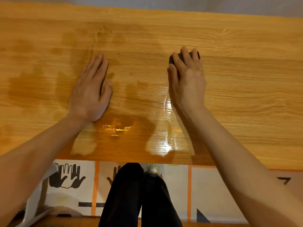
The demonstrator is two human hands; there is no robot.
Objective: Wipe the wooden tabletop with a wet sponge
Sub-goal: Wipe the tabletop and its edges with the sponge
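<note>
Plainly, left to right:
Left hand (pixel 91 92): flat on the wooden tabletop (pixel 246 79), palm down, fingers together, holding nothing.
Wet patches: dark damp streaks left and centre; a glossy wet film (pixel 165 128) near the front edge.
Right hand (pixel 186 76): closed over a dark sponge (pixel 180 56), pressing it onto the tabletop.
Writing: none readable; the floor mat (pixel 68 176) shows hand-shaped prints.

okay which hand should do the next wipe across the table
Right. The right hand already presses the dark sponge on the tabletop; the left hand lies flat and empty.
</note>
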